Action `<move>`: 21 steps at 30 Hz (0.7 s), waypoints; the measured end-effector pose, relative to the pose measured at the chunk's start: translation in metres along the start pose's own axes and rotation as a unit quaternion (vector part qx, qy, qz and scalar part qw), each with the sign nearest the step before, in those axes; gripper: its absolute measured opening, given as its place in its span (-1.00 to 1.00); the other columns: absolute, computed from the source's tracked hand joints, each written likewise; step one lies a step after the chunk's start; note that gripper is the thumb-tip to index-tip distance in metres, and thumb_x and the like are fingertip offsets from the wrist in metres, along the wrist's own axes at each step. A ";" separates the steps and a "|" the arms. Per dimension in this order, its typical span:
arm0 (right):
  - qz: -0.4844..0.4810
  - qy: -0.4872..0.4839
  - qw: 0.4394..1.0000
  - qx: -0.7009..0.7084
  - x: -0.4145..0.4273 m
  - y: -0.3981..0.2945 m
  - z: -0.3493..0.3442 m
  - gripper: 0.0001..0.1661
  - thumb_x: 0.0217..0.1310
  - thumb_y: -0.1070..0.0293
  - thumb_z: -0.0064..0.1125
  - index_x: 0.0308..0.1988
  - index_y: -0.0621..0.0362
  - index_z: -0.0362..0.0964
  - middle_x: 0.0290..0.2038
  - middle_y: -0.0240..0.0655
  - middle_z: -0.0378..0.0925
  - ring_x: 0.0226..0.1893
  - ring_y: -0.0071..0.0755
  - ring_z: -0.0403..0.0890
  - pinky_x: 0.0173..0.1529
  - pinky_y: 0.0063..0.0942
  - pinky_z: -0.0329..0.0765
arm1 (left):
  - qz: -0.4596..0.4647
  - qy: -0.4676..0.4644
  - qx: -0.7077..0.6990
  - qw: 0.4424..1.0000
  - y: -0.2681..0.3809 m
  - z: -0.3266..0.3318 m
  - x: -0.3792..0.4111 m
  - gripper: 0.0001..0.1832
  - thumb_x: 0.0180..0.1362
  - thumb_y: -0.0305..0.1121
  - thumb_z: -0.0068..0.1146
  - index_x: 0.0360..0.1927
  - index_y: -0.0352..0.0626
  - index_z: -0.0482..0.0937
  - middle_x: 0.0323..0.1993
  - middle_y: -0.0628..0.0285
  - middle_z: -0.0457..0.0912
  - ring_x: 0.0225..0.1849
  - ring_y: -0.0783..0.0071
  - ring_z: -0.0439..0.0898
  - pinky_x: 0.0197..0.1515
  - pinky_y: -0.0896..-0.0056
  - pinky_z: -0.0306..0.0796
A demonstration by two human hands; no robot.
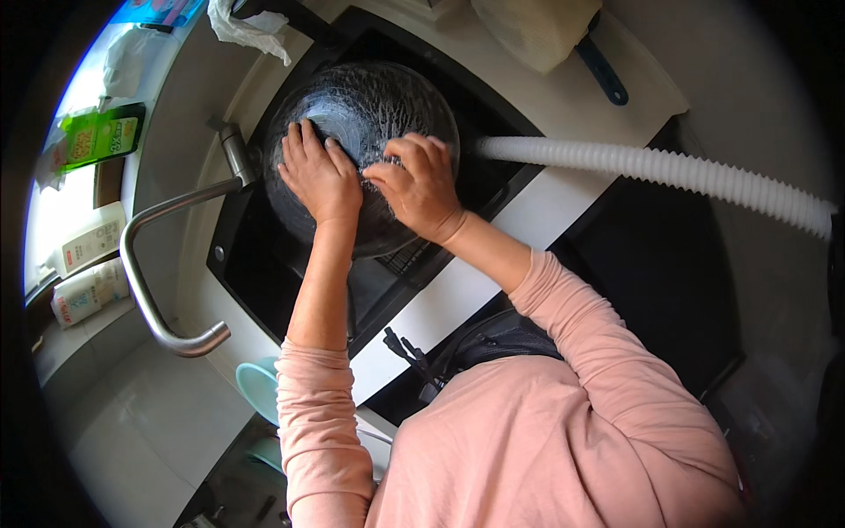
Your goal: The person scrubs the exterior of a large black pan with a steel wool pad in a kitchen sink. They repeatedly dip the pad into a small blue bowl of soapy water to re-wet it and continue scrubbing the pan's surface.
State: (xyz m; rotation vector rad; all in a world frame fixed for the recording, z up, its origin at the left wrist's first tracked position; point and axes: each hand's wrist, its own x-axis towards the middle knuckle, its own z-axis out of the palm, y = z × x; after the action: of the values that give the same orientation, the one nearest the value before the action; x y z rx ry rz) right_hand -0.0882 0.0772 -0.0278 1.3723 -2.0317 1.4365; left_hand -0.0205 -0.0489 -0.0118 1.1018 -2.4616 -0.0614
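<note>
A large round dark pan, apparently an upturned wok (403, 99), lies over the black sink (264, 290). Its outside is wet and streaked with whitish marks. My left hand (320, 175) rests flat on the left of its base, fingers spread. Just to the right, my right hand (419, 185) is bent over the surface, thumb and fingers curled near some pale specks. Whether anything small is between those fingertips cannot be told. The pan's lower edge is partly behind my wrists.
A curved metal faucet (135, 257) stands left of the pan. A white corrugated hose (647, 165) runs rightward from beside it. Bottles, including a green one (102, 135), line the window ledge. A dark-handled utensil (601, 69), a white cloth (247, 33) and pale green basins (261, 389) lie around.
</note>
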 end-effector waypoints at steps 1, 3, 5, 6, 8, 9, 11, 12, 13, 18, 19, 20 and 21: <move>-0.009 -0.001 1.000 0.018 0.003 0.003 -0.001 -0.84 0.01 0.26 0.19 -0.31 -0.10 0.45 -0.20 -0.36 0.35 -0.08 -0.25 0.37 0.05 -0.27 0.22 | -0.001 0.000 -0.010 1.000 -0.003 0.001 -0.001 -0.49 0.20 -0.21 -0.18 0.21 -0.20 0.27 0.26 0.04 0.22 0.32 0.05 0.12 0.31 -0.07 -0.13; -0.030 -0.002 0.998 0.049 0.012 0.024 -0.002 -0.85 0.02 0.25 0.19 -0.31 -0.11 0.45 -0.21 -0.36 0.35 -0.10 -0.24 0.37 0.02 -0.26 0.24 | 0.016 0.007 -0.001 1.000 -0.006 0.003 0.001 -0.50 0.20 -0.20 -0.16 0.20 -0.15 0.30 0.24 0.06 0.26 0.30 0.07 0.16 0.30 -0.03 -0.09; 0.061 0.015 0.998 -0.007 0.028 0.057 -0.001 -0.87 0.06 0.29 0.15 -0.29 -0.09 0.46 -0.24 -0.35 0.36 -0.18 -0.21 0.39 -0.09 -0.22 0.28 | 0.044 -0.009 0.004 0.999 -0.006 -0.002 0.003 -0.51 0.19 -0.20 -0.15 0.19 -0.10 0.33 0.23 0.09 0.28 0.27 0.09 0.19 0.28 0.02 -0.04; 0.046 0.036 0.998 -0.013 0.033 0.067 -0.002 -0.86 0.07 0.29 0.16 -0.28 -0.08 0.45 -0.25 -0.35 0.35 -0.19 -0.21 0.38 -0.09 -0.22 0.28 | 0.063 -0.028 0.007 0.998 -0.007 -0.011 0.007 -0.52 0.19 -0.20 -0.14 0.19 -0.08 0.34 0.22 0.10 0.30 0.26 0.10 0.21 0.27 0.05 -0.02; 0.024 0.060 0.997 -0.036 0.028 0.070 -0.002 -0.82 0.04 0.28 0.18 -0.26 -0.11 0.44 -0.27 -0.37 0.34 -0.19 -0.24 0.38 -0.09 -0.23 0.27 | 0.119 -0.031 0.026 0.992 -0.015 -0.016 0.012 -0.56 0.18 -0.20 -0.12 0.16 0.01 0.40 0.17 0.16 0.36 0.19 0.15 0.28 0.21 0.15 0.06; 0.012 0.059 0.998 -0.025 0.021 0.055 -0.002 -0.83 0.04 0.28 0.19 -0.28 -0.10 0.45 -0.26 -0.38 0.34 -0.18 -0.25 0.38 -0.08 -0.24 0.27 | 0.125 -0.025 0.019 0.992 -0.022 -0.018 0.011 -0.57 0.18 -0.22 -0.11 0.14 0.02 0.42 0.16 0.17 0.37 0.18 0.16 0.29 0.21 0.15 0.06; -0.013 0.057 0.998 -0.010 0.007 0.021 -0.003 -0.86 0.03 0.30 0.21 -0.31 -0.07 0.46 -0.24 -0.39 0.35 -0.17 -0.28 0.38 -0.06 -0.28 0.28 | 0.139 -0.014 0.000 0.990 -0.033 -0.018 0.010 -0.58 0.16 -0.25 -0.09 0.12 0.04 0.45 0.14 0.18 0.39 0.15 0.18 0.31 0.19 0.16 0.08; -0.025 0.037 0.999 -0.001 0.000 0.001 0.002 -0.85 0.03 0.27 0.21 -0.31 -0.06 0.46 -0.23 -0.40 0.34 -0.14 -0.30 0.37 -0.03 -0.27 0.27 | 0.136 -0.006 -0.022 0.990 -0.037 -0.019 0.010 -0.58 0.11 -0.32 -0.07 0.09 0.06 0.48 0.11 0.21 0.41 0.12 0.20 0.33 0.17 0.17 0.10; -0.039 0.017 0.999 0.009 -0.009 -0.016 0.010 -0.83 0.03 0.25 0.22 -0.30 -0.06 0.45 -0.23 -0.42 0.34 -0.11 -0.33 0.36 -0.01 -0.27 0.27 | 0.130 -0.008 -0.035 0.991 -0.041 -0.018 0.009 -0.58 0.10 -0.34 -0.07 0.08 0.05 0.48 0.11 0.21 0.41 0.12 0.20 0.33 0.17 0.17 0.10; -0.104 -0.005 0.995 -0.014 -0.005 -0.005 0.008 -0.86 0.11 0.19 0.08 -0.27 -0.15 0.44 -0.19 -0.39 0.34 -0.06 -0.30 0.35 0.07 -0.26 0.22 | 0.132 0.000 -0.051 0.990 -0.042 -0.014 0.009 -0.53 0.04 -0.43 -0.09 0.09 0.04 0.47 0.12 0.24 0.41 0.13 0.20 0.33 0.19 0.18 0.08; -0.084 0.001 0.995 -0.052 -0.001 0.010 0.001 -0.87 0.11 0.20 0.09 -0.26 -0.15 0.44 -0.21 -0.39 0.32 -0.10 -0.32 0.36 0.03 -0.26 0.23 | 0.133 0.002 -0.047 0.990 -0.039 -0.015 0.007 -0.53 0.04 -0.44 -0.10 0.09 0.04 0.47 0.12 0.24 0.41 0.13 0.20 0.32 0.20 0.18 0.07; -0.067 0.021 0.994 -0.079 0.005 0.026 -0.006 -0.87 0.12 0.20 0.09 -0.27 -0.15 0.44 -0.21 -0.39 0.31 -0.11 -0.32 0.36 0.01 -0.26 0.23 | 0.134 -0.002 -0.059 0.989 -0.037 -0.015 0.009 -0.52 0.04 -0.45 -0.11 0.10 0.03 0.46 0.13 0.23 0.40 0.14 0.19 0.31 0.21 0.19 0.05; -0.051 0.041 0.993 -0.102 0.011 0.032 -0.009 -0.88 0.12 0.21 0.09 -0.28 -0.15 0.44 -0.22 -0.39 0.30 -0.13 -0.32 0.36 -0.02 -0.27 0.23 | 0.136 0.001 -0.058 0.989 -0.037 -0.014 0.009 -0.52 0.04 -0.45 -0.11 0.10 0.03 0.46 0.14 0.23 0.40 0.14 0.20 0.31 0.21 0.19 0.05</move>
State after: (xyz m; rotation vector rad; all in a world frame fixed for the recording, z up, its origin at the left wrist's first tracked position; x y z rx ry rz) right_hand -0.1224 0.0808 -0.0343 1.2903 -1.9665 1.1852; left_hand 0.0058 -0.0785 -0.0033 0.7115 -2.5461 -0.1177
